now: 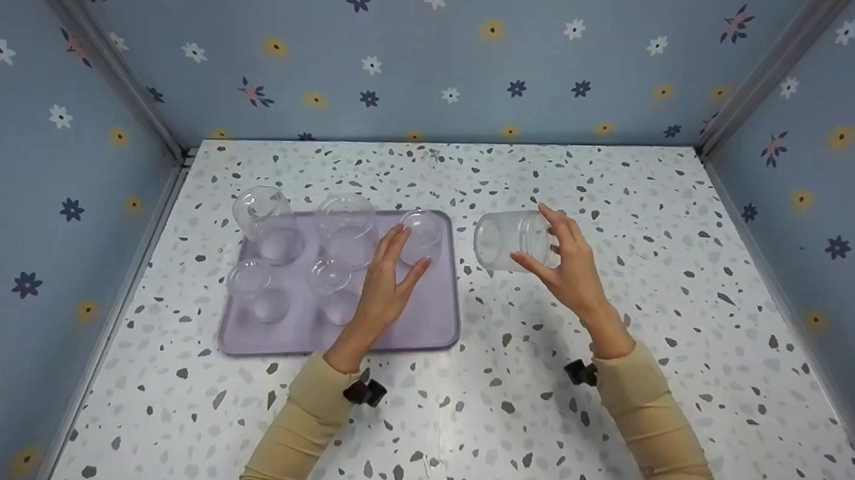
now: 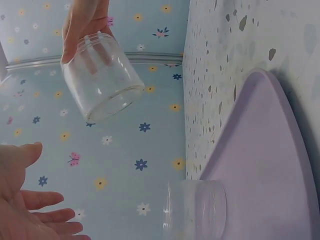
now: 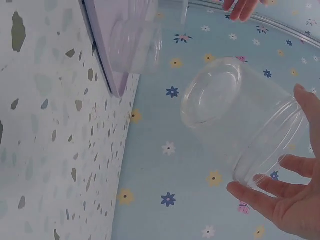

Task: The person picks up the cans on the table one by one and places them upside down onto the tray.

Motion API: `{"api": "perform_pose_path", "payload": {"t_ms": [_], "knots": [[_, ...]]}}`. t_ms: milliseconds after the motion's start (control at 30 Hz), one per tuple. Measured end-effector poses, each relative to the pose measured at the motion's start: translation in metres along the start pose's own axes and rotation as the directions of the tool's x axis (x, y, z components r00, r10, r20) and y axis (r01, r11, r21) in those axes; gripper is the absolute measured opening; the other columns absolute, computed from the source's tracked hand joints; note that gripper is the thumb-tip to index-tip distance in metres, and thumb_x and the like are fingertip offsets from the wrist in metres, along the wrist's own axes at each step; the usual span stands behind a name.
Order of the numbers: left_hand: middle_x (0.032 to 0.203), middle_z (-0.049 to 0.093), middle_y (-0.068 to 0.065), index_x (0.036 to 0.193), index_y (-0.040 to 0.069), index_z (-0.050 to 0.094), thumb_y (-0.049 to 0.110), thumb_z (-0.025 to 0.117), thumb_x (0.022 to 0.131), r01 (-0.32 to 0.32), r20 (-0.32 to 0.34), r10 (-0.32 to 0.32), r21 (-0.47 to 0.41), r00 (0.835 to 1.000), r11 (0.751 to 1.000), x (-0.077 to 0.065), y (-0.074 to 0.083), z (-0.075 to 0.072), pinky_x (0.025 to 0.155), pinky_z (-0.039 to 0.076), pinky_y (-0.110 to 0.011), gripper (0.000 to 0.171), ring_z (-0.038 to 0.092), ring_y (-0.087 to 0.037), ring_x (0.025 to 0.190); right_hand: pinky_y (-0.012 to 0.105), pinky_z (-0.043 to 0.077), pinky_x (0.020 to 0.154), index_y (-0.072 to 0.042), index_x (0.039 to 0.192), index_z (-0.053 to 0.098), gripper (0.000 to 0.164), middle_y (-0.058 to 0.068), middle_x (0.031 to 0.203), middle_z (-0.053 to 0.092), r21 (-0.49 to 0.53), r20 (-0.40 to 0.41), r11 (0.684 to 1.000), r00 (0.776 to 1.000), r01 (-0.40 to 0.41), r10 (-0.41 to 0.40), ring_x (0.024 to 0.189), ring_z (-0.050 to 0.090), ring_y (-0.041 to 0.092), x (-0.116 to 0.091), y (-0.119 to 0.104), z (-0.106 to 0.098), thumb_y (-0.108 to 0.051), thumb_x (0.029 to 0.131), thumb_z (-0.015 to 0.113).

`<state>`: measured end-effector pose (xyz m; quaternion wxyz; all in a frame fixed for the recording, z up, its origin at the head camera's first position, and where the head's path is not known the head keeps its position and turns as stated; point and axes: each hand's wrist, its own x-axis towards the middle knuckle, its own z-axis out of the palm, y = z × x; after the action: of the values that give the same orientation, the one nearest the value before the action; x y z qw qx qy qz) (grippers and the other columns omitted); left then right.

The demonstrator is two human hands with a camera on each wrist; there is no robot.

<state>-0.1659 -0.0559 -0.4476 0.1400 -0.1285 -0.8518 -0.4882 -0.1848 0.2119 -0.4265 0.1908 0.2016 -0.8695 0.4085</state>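
Note:
A clear jar (image 1: 503, 241) is tilted on its side above the table, to the right of the tray. My right hand (image 1: 574, 264) grips it round the threaded mouth, and its base points left in the head view. The right wrist view shows the fingers spread about the rim of the same jar (image 3: 240, 120). My left hand (image 1: 386, 289) hovers over the lilac tray (image 1: 431, 323) with straight fingers and holds nothing. Beyond its fingertips another clear jar (image 1: 426, 233) stands on the tray. In the left wrist view the left palm (image 2: 25, 200) faces the held jar (image 2: 107, 80) across a gap.
Several more clear jars stand on the tray's left and middle, among them a back left jar (image 1: 263, 207) and a front middle jar (image 1: 331, 275). The speckled table (image 1: 506, 416) is bounded by flowered panels (image 1: 442, 67) at the back and sides.

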Motion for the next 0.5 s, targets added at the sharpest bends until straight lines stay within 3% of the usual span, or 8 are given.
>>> {"api": "perform_pose_path", "payload": {"t_ms": [367,500], "knots": [[0.135,0.034,-0.017,0.132,-0.001,0.038,0.031,0.048,0.091,-0.05,-0.007,0.049,-0.098,0.999,0.994,0.001,0.004,0.013,0.103,0.022,-0.036,0.053,0.028,-0.024,0.126,0.043,0.05,0.07,-0.008,0.133,0.039,0.065,0.012,0.121,0.047,0.127,-0.036,0.991,0.999,0.036,-0.032,0.099,0.052,0.025,-0.009,-0.015,0.013,-0.021,0.077,0.069],[0.136,0.034,-0.014,0.133,0.0,0.037,0.041,0.044,0.09,-0.068,-0.011,0.067,-0.132,0.998,0.989,0.002,0.005,0.017,0.103,0.022,-0.036,0.06,0.029,-0.022,0.126,0.046,0.05,0.068,0.001,0.131,0.039,0.061,0.019,0.117,0.048,0.17,-0.046,0.984,0.998,0.05,-0.043,0.097,0.053,0.032,-0.011,-0.036,0.012,-0.009,0.078,0.067]]}}
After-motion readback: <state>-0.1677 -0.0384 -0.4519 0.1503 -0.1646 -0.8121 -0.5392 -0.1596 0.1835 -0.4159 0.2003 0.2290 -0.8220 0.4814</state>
